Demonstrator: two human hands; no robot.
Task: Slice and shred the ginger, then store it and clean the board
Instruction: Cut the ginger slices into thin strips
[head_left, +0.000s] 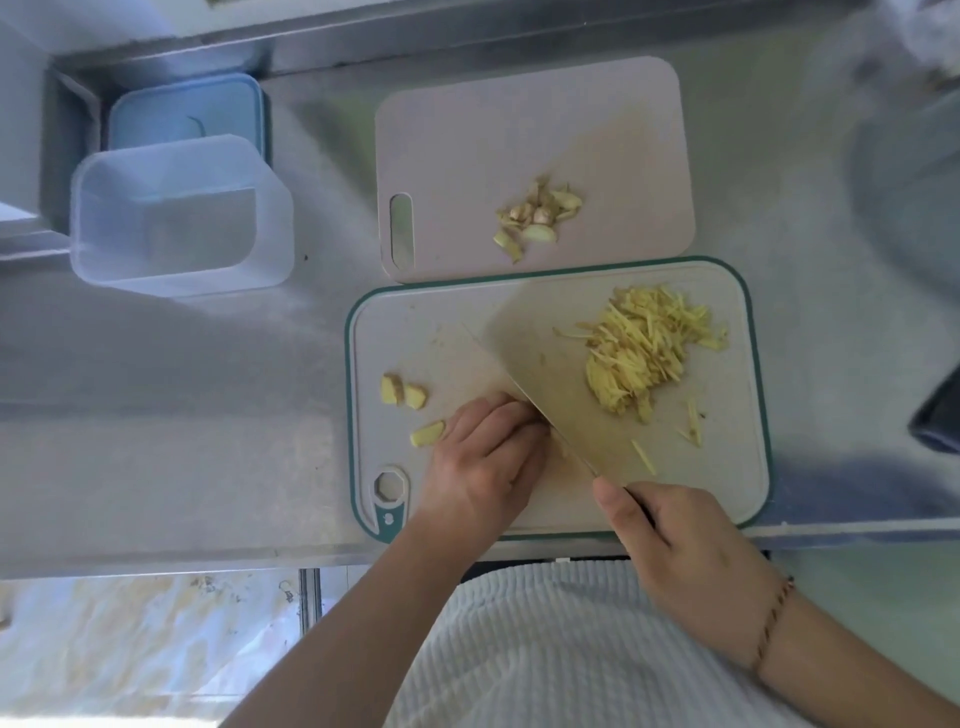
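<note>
Under the left hand (485, 452), curled fingers are pinning ginger being shredded by the cleaver (550, 374), gripped in the right hand (680, 551). Beyond the blade, the shred pile (649, 348) is accumulating; leftward, remaining slices (405, 392) are awaiting stacking next.

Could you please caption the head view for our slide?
Right hand cleaver cuts ginger under left hand on teal-rimmed board, beside yellow shreds.

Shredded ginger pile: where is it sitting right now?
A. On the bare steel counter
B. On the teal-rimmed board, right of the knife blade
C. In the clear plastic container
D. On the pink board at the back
B. The shredded ginger pile lies on the teal-rimmed board, to the right of the knife blade; the pink board holds only trimmings.
</note>
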